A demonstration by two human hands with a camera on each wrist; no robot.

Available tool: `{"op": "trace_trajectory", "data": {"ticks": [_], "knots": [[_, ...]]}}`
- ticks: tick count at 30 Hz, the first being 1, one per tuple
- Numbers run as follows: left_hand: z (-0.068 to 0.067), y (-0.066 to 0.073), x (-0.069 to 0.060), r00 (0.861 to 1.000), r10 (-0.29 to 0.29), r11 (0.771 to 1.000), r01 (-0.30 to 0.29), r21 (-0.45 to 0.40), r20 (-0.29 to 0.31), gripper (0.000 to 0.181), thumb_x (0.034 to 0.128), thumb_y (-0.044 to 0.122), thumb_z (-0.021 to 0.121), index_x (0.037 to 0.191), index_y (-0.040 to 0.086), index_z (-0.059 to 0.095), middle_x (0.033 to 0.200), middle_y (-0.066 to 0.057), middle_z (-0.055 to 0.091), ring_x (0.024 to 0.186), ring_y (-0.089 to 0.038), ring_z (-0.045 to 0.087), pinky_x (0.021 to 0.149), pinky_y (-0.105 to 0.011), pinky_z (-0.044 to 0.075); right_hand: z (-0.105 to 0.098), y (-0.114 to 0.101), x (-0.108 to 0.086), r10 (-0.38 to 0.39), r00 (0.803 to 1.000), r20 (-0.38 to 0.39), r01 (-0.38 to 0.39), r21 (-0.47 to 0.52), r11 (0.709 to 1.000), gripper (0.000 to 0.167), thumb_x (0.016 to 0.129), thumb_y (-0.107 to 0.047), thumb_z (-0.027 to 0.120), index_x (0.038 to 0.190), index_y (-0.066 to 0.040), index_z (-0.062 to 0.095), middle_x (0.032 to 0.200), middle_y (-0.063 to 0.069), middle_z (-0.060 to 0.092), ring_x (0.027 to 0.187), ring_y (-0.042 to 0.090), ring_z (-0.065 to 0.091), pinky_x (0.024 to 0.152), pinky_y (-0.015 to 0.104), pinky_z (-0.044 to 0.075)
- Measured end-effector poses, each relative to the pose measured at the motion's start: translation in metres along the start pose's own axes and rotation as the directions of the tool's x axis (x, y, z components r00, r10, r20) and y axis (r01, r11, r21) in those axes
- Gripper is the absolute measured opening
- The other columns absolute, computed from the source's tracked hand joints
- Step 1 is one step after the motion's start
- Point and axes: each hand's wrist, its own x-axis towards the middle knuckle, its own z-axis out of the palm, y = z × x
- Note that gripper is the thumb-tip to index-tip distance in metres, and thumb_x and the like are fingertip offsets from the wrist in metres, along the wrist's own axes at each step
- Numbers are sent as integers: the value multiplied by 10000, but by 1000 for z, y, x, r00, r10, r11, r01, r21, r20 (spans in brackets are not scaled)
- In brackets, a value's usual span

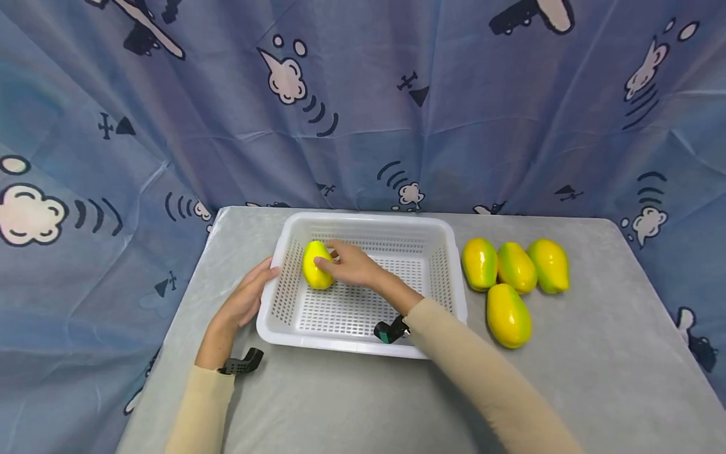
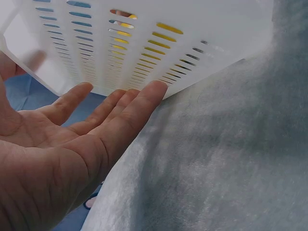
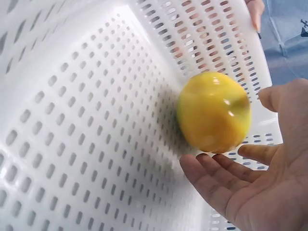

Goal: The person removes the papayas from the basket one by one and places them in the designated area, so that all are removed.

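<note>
A white plastic basket [image 1: 363, 345] with slotted walls sits on the table. Inside it, near the left wall, lies a glossy yellow-green mango [image 1: 315, 268]. My right hand [image 1: 353, 265] reaches into the basket beside this mango. In the right wrist view the thumb and fingers of the right hand [image 3: 260, 178] are spread around one side of the mango [image 3: 214, 113], loose rather than clasped. My left hand [image 1: 247, 295] holds the basket's left side, its thumb over the rim. The left wrist view shows the fingers [image 2: 130, 108] against the outer wall [image 2: 211, 29].
Several more mangoes [image 1: 508, 315] lie together on the table right of the basket. Grey cloth covers the table [image 1: 340, 403]. A blue patterned curtain [image 1: 351, 126] hangs behind and at the sides. Each wrist wears a black device [image 1: 242, 362].
</note>
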Motion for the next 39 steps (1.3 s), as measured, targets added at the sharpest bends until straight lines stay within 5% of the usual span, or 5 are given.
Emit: {"op": "trace_trajectory", "data": {"ticks": [17, 23, 32, 39], "knots": [[-1, 2, -4, 1000, -15, 1000, 15, 1, -2, 673, 1137, 347, 387, 1711, 111, 127, 1627, -359, 348, 1283, -268, 615, 963, -400, 585, 12, -2, 7, -57, 998, -13, 56, -75, 996, 707, 1031, -438, 620, 1571, -18, 439, 1350, 168, 671, 1099, 253, 637, 992, 415, 552], [0, -1, -4, 1000, -16, 1000, 16, 3, 2, 675, 1137, 360, 390, 1713, 122, 129, 1649, -338, 339, 1342, -321, 582, 980, -386, 576, 13, -2, 6, -32, 999, -8, 31, -103, 994, 727, 1027, -429, 621, 1602, -39, 404, 1376, 159, 665, 1104, 253, 633, 1005, 410, 547], [0, -2, -5, 1000, -21, 1000, 21, 0, -8, 672, 1139, 353, 388, 1711, 113, 128, 1636, -346, 343, 1268, -219, 615, 974, -371, 580, 13, -5, 4, -45, 999, 4, 45, -72, 996, 758, 989, -382, 659, 1624, -76, 382, 1396, 142, 662, 1132, 258, 639, 996, 419, 551], [1, 2, -2, 1000, -8, 1000, 8, -5, 5, 678, 1140, 350, 386, 1710, 106, 112, 1636, -355, 334, 1276, -238, 615, 977, -391, 582, 12, -3, 8, -70, 996, -46, 67, -74, 995, 678, 1029, -415, 643, 1589, -85, 451, 1420, 140, 658, 1160, 262, 646, 1005, 432, 558]]}}
